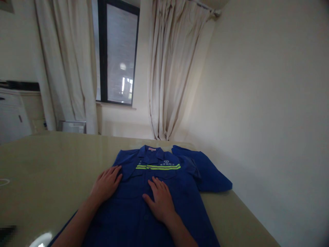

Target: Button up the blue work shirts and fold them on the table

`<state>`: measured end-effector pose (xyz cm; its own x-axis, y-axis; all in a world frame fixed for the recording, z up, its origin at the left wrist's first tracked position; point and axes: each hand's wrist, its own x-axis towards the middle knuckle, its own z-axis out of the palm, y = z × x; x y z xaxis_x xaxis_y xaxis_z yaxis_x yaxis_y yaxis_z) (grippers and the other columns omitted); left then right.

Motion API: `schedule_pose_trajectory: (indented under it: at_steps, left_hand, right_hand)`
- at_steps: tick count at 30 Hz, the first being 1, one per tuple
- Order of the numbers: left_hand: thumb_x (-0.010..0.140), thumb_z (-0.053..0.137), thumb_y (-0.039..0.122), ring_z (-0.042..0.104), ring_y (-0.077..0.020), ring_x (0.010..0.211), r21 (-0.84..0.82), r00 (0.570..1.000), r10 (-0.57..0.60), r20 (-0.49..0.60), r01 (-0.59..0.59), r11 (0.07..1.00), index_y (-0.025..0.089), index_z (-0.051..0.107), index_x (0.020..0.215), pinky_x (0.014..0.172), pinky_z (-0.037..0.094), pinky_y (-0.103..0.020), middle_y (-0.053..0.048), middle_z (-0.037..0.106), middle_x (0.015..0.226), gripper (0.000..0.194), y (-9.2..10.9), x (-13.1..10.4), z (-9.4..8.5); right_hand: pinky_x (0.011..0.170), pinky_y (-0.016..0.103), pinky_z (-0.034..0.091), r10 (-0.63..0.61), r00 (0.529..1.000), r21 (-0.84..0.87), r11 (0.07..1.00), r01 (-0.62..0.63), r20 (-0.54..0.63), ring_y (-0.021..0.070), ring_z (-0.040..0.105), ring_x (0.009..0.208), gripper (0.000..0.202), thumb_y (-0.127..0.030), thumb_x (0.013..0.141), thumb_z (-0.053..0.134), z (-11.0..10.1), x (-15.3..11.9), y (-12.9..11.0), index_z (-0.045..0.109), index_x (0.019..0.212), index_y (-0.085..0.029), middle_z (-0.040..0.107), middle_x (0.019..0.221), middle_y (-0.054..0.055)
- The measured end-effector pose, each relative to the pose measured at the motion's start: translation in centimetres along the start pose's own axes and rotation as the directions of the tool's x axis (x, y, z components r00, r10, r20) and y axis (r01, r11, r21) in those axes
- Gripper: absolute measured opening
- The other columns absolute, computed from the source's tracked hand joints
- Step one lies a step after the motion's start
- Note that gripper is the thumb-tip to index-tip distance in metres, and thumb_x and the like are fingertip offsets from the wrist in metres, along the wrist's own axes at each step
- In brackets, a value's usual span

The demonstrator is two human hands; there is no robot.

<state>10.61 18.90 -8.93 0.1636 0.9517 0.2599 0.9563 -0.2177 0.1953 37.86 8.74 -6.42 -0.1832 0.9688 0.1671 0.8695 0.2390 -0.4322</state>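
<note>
A blue work jacket lies front side up on the table, its collar toward the far edge. A yellow-green and grey reflective stripe crosses its chest, with pale lettering above. The left part of the jacket is folded inward over the chest. My left hand rests on the jacket's left edge, fingers stretched out. Flat on the middle of the front, near the button line, lies my right hand, fingers extended and thumb apart. Neither hand grips anything. The jacket's lower part runs out of view under my forearms.
A folded blue garment lies at the jacket's right, near the wall. The greenish table reaches toward a window between beige curtains. A white cabinet stands at the far left. Partly visible at lower left is a shiny white object.
</note>
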Motion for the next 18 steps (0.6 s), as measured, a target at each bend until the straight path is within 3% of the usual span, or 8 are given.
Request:
schedule_pose_trajectory:
  at_steps: [3,5,8,11,15,18]
  left_hand:
    - [0.097,0.033,0.03,0.05,-0.0287,0.14,0.078,1.0,0.002,0.013,-0.003,0.997,0.018,0.057,0.142,0.122,0.026,-0.052,-0.011,0.056,0.151,0.052,0.6,0.1,-0.3]
    - [0.096,0.034,0.027,0.048,-0.0274,0.142,0.067,0.999,0.05,-0.02,-0.048,0.997,0.019,0.059,0.14,0.125,0.022,-0.051,-0.01,0.054,0.153,0.051,1.6,0.0,-0.4]
    - [0.098,0.036,0.039,0.039,-0.0273,0.148,-0.001,0.992,0.114,-0.052,-0.114,0.993,0.02,0.052,0.147,0.126,0.02,-0.05,-0.009,0.044,0.16,0.055,3.6,-0.3,0.0]
    - [0.098,0.038,0.048,0.042,-0.0287,0.147,-0.033,0.994,0.105,0.009,-0.104,0.994,0.021,0.051,0.148,0.124,0.026,-0.051,-0.009,0.046,0.159,0.058,4.7,-0.4,0.6]
    - [0.1,0.035,0.031,0.06,-0.0255,0.13,-0.066,0.996,0.085,0.02,-0.083,0.994,0.022,0.065,0.132,0.112,0.043,-0.041,-0.009,0.066,0.14,0.045,4.1,0.0,0.5]
    - [0.102,0.031,0.028,0.07,-0.0251,0.113,-0.076,1.0,0.027,0.015,-0.026,0.997,0.021,0.065,0.128,0.099,0.052,-0.037,-0.01,0.074,0.124,0.043,3.7,0.3,-0.7]
  right_hand:
    - [0.12,0.046,0.031,0.027,0.991,0.076,0.997,-0.017,-0.134,0.0294,0.042,0.144,0.055,-0.053,0.099,0.049,0.4,0.4,0.2,0.055,0.145,-0.023,0.049,0.155,0.009]
    - [0.116,0.045,0.035,0.1,0.937,0.157,0.986,-0.049,-0.334,0.0291,0.047,0.139,0.052,-0.051,0.1,0.045,0.2,0.8,0.5,0.057,0.141,-0.021,0.054,0.148,0.012]
    - [0.112,0.045,0.037,0.233,0.738,0.254,0.963,-0.086,-0.634,0.0296,0.051,0.129,0.051,-0.051,0.101,0.04,-1.1,1.4,1.8,0.056,0.134,-0.015,0.06,0.135,0.017]
    - [0.111,0.049,0.035,0.314,0.536,0.276,0.949,-0.152,-0.784,0.0333,0.051,0.127,0.056,-0.052,0.098,0.04,-3.6,1.4,4.3,0.055,0.132,-0.012,0.06,0.132,0.021]
    - [0.106,0.052,0.037,0.493,0.377,0.39,0.864,-0.319,-0.784,0.0381,0.053,0.123,0.06,-0.049,0.086,0.05,-6.3,0.9,8.3,0.056,0.134,-0.012,0.062,0.129,0.022]
    - [0.099,0.046,0.044,0.703,0.337,0.63,0.711,-0.312,-0.627,0.0336,0.06,0.11,0.063,-0.046,0.075,0.06,-6.4,0.7,10.8,0.06,0.13,-0.017,0.067,0.115,0.015]
